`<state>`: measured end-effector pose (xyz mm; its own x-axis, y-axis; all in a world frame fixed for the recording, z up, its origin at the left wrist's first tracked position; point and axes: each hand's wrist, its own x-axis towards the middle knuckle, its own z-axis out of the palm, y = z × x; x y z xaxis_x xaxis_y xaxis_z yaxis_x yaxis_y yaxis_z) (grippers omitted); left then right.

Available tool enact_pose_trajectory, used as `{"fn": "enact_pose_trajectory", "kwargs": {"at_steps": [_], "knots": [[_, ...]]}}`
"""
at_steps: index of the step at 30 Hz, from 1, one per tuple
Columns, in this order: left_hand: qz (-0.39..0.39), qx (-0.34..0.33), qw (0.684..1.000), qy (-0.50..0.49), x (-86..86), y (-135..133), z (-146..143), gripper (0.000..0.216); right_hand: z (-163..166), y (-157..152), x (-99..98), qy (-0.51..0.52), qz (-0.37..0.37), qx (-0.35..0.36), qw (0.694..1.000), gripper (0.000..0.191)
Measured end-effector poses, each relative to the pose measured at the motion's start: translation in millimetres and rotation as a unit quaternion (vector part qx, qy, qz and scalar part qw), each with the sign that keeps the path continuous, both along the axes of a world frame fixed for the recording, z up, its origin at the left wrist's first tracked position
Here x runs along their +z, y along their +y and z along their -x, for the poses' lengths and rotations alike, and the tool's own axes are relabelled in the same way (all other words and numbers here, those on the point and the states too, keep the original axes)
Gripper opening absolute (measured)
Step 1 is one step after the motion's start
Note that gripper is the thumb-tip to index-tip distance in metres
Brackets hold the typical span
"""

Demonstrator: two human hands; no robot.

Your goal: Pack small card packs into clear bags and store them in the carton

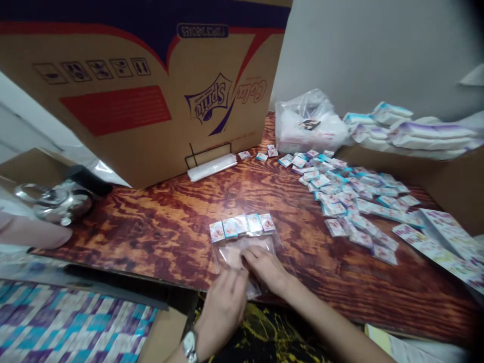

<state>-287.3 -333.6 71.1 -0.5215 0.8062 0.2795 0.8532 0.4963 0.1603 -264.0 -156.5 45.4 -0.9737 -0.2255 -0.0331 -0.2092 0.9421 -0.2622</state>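
Note:
A clear plastic bag (227, 253) lies flat near the table's front edge. Across its upper end is a row of several small printed packets (241, 223), white with blue and purple. My left hand (226, 297), with a wristwatch (189, 346) on it, is closed on the bag's lower part, fingertips bent together. From the other side my right hand (266, 268) reaches in, its fingers closed on the plastic near the middle of the bag. The two hands nearly meet there, and both thumbs are mostly hidden.
Loose small packets (340, 189) are piled at the right beside printed strips (434, 247). A large cardboard carton (159, 111) stands behind, with a roll of clear bags (212, 168) before it. Left are a metal kettle (62, 204) and a pink object (34, 231). Behind the pile sits a stuffed plastic bag (310, 123).

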Motion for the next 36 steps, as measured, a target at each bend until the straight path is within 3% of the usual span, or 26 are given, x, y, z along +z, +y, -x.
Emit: {"fn": "enact_pose_trajectory", "kwargs": {"at_steps": [3, 6, 8, 10, 15, 22, 28, 36], "knots": [[0.085, -0.091, 0.992, 0.008, -12.5, 33.9, -5.1, 0.036, -37.4, 11.6, 6.5, 0.082, -0.062, -0.049, 0.993, 0.024], [0.105, -0.127, 0.986, 0.024, -32.6, 68.9, 1.3, 0.04, -63.8, 24.4, 4.9, 0.234, -0.112, -0.166, 0.951, 0.032], [0.107, -0.141, 0.984, 0.021, -43.0, 86.6, 9.3, 0.044, -69.6, 33.7, -3.2, 0.255, -0.108, -0.255, 0.926, 0.038], [0.105, -0.157, 0.982, 0.022, -49.3, 98.1, 18.2, 0.046, -68.1, 41.6, -14.8, 0.223, -0.066, -0.289, 0.929, 0.042], [0.095, -0.196, 0.976, 0.011, -55.0, 107.6, 39.0, 0.042, -61.1, 48.9, -33.8, 0.175, 0.06, -0.248, 0.951, 0.033], [0.076, -0.183, 0.98, -0.036, -49.6, 115.9, 59.7, 0.051, -63.6, 55.5, -25.7, 0.163, 0.183, -0.209, 0.947, 0.032], [0.027, -0.189, 0.978, -0.079, -41.6, 111.6, 49.9, 0.041, -61.6, 63.7, -19.9, 0.179, 0.176, -0.221, 0.942, 0.036], [-0.067, -0.096, 0.979, -0.165, -45.2, 129.6, 56.0, 0.035, -61.9, 62.1, -22.5, 0.18, 0.146, -0.211, 0.949, 0.039]]}}
